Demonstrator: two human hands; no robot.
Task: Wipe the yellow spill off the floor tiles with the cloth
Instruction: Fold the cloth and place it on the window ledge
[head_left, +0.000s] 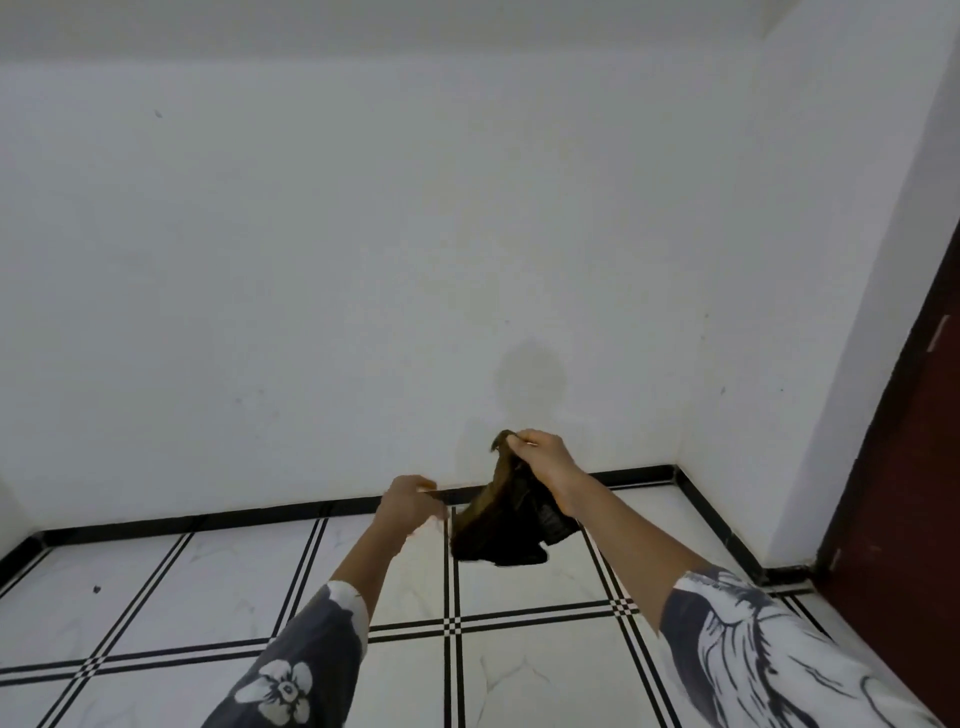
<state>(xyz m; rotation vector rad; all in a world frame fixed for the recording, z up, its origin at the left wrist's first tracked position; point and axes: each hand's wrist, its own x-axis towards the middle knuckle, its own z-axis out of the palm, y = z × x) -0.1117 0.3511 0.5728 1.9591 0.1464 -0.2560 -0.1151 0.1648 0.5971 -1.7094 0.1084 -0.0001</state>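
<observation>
A dark brown and black cloth (511, 525) hangs in the air above the white floor tiles (530, 577), near the far wall. My right hand (543, 460) pinches its top corner and holds it up. My left hand (413, 501) is just left of the cloth's lower edge, blurred, with fingers curled; I cannot tell whether it touches the fabric. No yellow spill shows on the visible tiles; the cloth and my arms hide part of the floor.
White wall (363, 260) straight ahead with a black skirting (208, 519) along its foot. A dark brown door (914, 467) stands at the right. A small dark speck (96, 588) lies on a tile at the left.
</observation>
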